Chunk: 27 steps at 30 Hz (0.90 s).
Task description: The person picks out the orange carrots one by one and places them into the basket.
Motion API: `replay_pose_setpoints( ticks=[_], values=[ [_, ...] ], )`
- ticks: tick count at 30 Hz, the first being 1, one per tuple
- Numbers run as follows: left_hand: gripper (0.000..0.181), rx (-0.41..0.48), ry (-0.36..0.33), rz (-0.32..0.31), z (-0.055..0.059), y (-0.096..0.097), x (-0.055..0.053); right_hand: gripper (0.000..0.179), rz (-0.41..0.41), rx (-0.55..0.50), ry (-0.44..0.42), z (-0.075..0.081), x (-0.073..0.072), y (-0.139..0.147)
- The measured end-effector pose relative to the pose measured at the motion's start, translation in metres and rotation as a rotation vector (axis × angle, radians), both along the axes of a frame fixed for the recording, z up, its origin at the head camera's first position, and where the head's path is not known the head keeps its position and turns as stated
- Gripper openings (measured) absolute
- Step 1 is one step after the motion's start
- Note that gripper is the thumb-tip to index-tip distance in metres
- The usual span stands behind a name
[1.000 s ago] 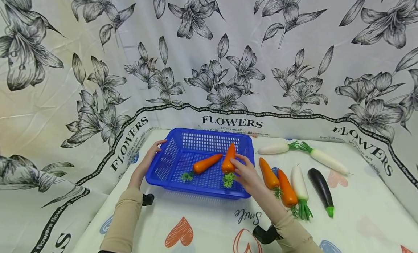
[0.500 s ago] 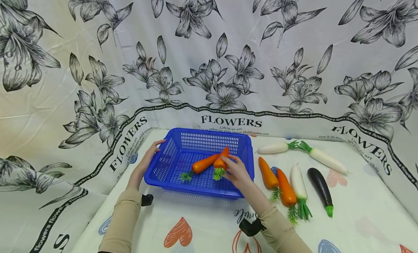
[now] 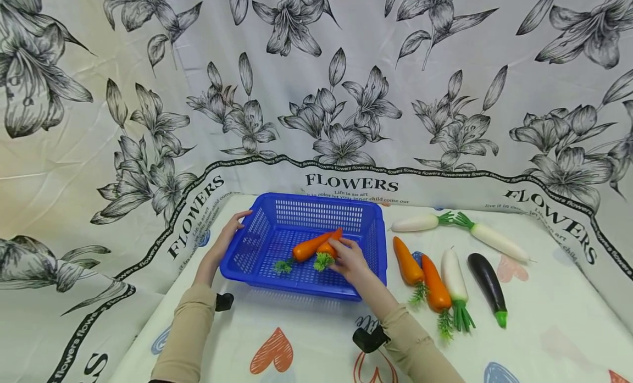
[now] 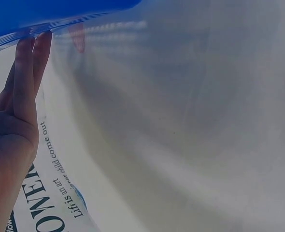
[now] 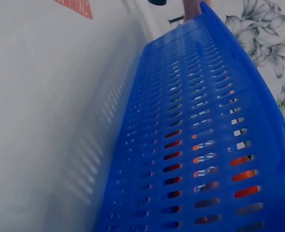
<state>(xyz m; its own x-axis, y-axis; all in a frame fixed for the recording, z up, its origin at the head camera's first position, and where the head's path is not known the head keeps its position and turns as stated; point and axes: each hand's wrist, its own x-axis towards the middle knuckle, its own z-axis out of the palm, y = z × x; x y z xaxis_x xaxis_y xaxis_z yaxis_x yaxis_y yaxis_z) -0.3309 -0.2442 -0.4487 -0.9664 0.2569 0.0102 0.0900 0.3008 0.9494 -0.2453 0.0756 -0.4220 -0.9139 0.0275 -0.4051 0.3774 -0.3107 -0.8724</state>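
In the head view, a blue plastic basket (image 3: 306, 292) with slotted walls stands on the table. My right hand (image 3: 348, 258) reaches inside and pinches an orange carrot (image 3: 327, 248) by its thick end, above its green leafy top. A second carrot (image 3: 307, 248) lies on the basket floor to the left, partly overlapped by the held one. Outside the basket's left side, my left hand (image 3: 229, 232) touches the rim with its fingertips. The left wrist view shows those fingers (image 4: 24, 82) straight, reaching up to the rim. The right wrist view shows the basket's outer wall; the right hand is hidden there.
Right of the basket lie two more carrots (image 3: 408, 262) (image 3: 435, 284), a white radish (image 3: 453, 276) and an eggplant (image 3: 487, 281). Behind them are two white radishes (image 3: 415, 223) (image 3: 499, 243), leaf ends meeting. A flower-printed curtain (image 3: 316, 86) hangs behind the table.
My right hand has moved left and down inside the basket with the carrot, bringing it from near the right wall to beside the other carrot. The left hand stays at the rim.
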Motion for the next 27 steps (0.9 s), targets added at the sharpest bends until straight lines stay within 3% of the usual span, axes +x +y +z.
replay_pose_setpoints(
  ticks=[14, 20, 24, 27],
  values=[
    [0.053, 0.009, -0.012, -0.005, 0.001, 0.001, -0.002, 0.058, 0.006, -0.027, -0.109, -0.004, -0.013, -0.007],
    [0.054, 0.024, -0.047, -0.007, 0.014, 0.006, 0.005, 0.049, 0.011, -0.048, -0.158, -0.004, -0.02, -0.008],
    [0.055, 0.039, -0.062, -0.002, 0.023, 0.009, 0.012, 0.057, 0.012, -0.044, -0.148, -0.005, -0.023, -0.011],
    [0.055, 0.041, -0.065, 0.0, 0.023, 0.009, 0.013, 0.062, 0.016, -0.008, -0.136, -0.006, -0.024, -0.012]
  ],
)
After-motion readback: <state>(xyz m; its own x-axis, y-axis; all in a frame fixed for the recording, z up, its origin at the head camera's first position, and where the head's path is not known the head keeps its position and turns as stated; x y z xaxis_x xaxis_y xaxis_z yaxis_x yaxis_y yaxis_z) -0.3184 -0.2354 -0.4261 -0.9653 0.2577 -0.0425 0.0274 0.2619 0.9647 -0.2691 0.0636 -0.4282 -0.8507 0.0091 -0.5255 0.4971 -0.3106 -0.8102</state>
